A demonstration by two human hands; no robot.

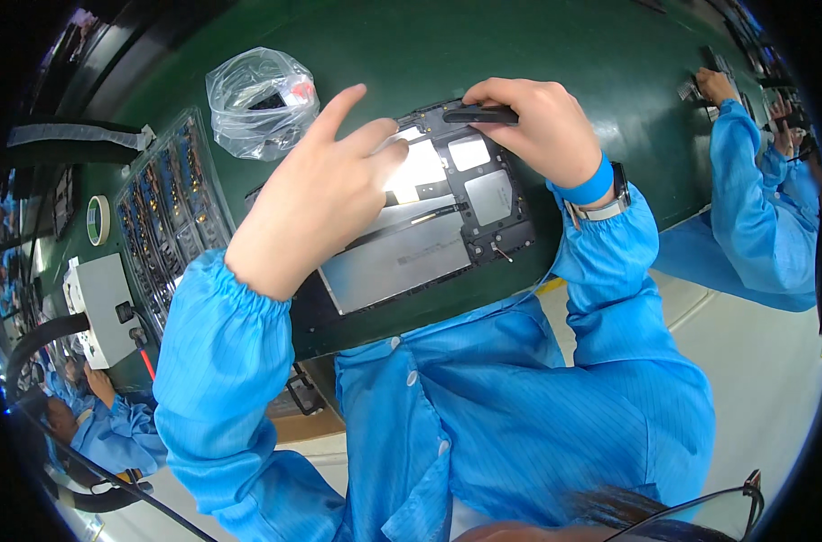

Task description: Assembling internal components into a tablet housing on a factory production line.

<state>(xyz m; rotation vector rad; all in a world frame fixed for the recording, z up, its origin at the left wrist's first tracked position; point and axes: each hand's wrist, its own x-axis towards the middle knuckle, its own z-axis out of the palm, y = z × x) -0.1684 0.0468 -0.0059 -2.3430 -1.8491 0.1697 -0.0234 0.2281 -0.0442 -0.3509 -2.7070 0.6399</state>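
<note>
Print: marking on the silver panel (384, 271) of the flat device (429, 221), too small to read.
Clear bag (235, 135): dark piece (267, 101) inside.
Clear tray (214, 172): rows of small parts (158, 203).
Left hand (325, 185): grip half-curled, index finger raised; cannot tell whether anything is held.
Right hand (548, 126): grip pinched on black bar (474, 115) at device's far edge.
Flat device: on bench (384, 54), partly under left grip.

Pinching slim black bar (478, 115) w/ bare R hand (546, 126) at far edge of opened flat black-&-silver device (411, 242); holding bare L hand (325, 185) over same, w/ raised index finger (344, 102). Nearby on dk green counter (384, 50): crumpled clear plastic bag (234, 122).
</note>
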